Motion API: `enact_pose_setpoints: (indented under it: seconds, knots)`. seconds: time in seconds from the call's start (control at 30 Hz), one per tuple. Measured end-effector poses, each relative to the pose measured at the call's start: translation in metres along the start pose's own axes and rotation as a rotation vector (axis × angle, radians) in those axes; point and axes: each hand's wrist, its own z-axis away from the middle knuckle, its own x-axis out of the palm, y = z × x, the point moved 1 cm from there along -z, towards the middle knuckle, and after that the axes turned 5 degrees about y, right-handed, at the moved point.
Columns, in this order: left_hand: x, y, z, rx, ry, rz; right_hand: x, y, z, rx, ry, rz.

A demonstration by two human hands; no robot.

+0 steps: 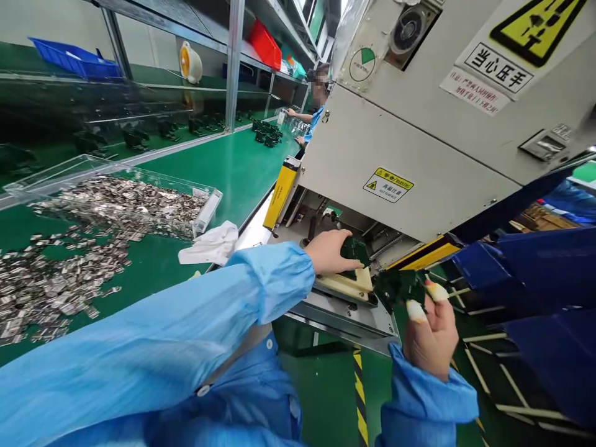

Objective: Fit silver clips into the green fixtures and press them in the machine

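Head view, centre of the frame: my left hand (329, 251) reaches under the big grey-white metal press (354, 149), thumb and forefinger fairly wide apart, holding a dark, blackish-green plastic-looking part (354, 249) by its edges. That part is at the flat cream-coloured block (342, 287) in the press opening; whether it is fully seated I cannot tell, as my fingers hide much of it.

Right of centre, my right hand (433, 335) has a second dark, irregular plastic-looking part (400, 288) pinched narrowly between thumb and forefinger, both tips wrapped in white and yellow coverings. This one is outside the opening, just beside the block.

I judge the work to be midway through a cycle: one part at the block, one out in my fingers, neither let go. Which of the two has been pressed, if either, I can't make out.

At the left of the frame, small flat silvery metal pieces (65, 292) lie loose on the green bench (200, 155) and fill a clear plastic tray (207, 214), so plenty looks left. Upper middle, a cluster of dark parts (266, 133) sits on the bench; I can't say whether those are finished.
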Motion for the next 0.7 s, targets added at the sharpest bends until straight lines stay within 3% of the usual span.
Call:
enact_pose_setpoints:
  seconds: [0.07, 0.13, 0.23, 0.3, 0.37, 0.43, 0.5, 0.6, 0.67, 0.7]
  knots:
    - [-0.006, 0.0, -0.002, -0.02, 0.046, 0.049, 0.011, 0.001, -0.016, -0.032, -0.095, 0.039]
    - [-0.028, -0.003, 0.014, -0.003, 0.113, 0.145, 0.027, 0.003, -0.029, -0.062, -0.233, 0.097]
    - [-0.074, -0.015, 0.066, -0.014, 0.155, 0.272, 0.055, 0.004, -0.043, -0.093, -0.531, 0.188]
    - [-0.101, -0.027, 0.109, -0.111, 0.093, 0.259, 0.069, 0.004, -0.048, -0.121, -0.696, 0.219]
    - [-0.116, -0.043, 0.15, -0.259, 0.086, 0.222, 0.078, 0.005, -0.049, -0.145, -0.763, 0.224]
    - [-0.118, -0.058, 0.178, -0.36, 0.087, 0.228, 0.078, 0.008, -0.047, -0.181, -0.741, 0.251]
    - [-0.108, -0.074, 0.192, -0.375, 0.096, 0.259, 0.063, 0.012, -0.04, -0.241, -0.65, 0.34]
    - [-0.09, -0.092, 0.188, -0.248, 0.083, 0.26, 0.015, 0.023, -0.02, -0.233, -0.334, 0.529]
    - [-0.085, -0.099, 0.18, -0.159, 0.07, 0.238, -0.018, 0.032, -0.002, -0.087, -0.058, 0.643]
    - [-0.085, -0.099, 0.177, -0.134, 0.063, 0.226, -0.027, 0.038, 0.006, -0.039, 0.004, 0.689]
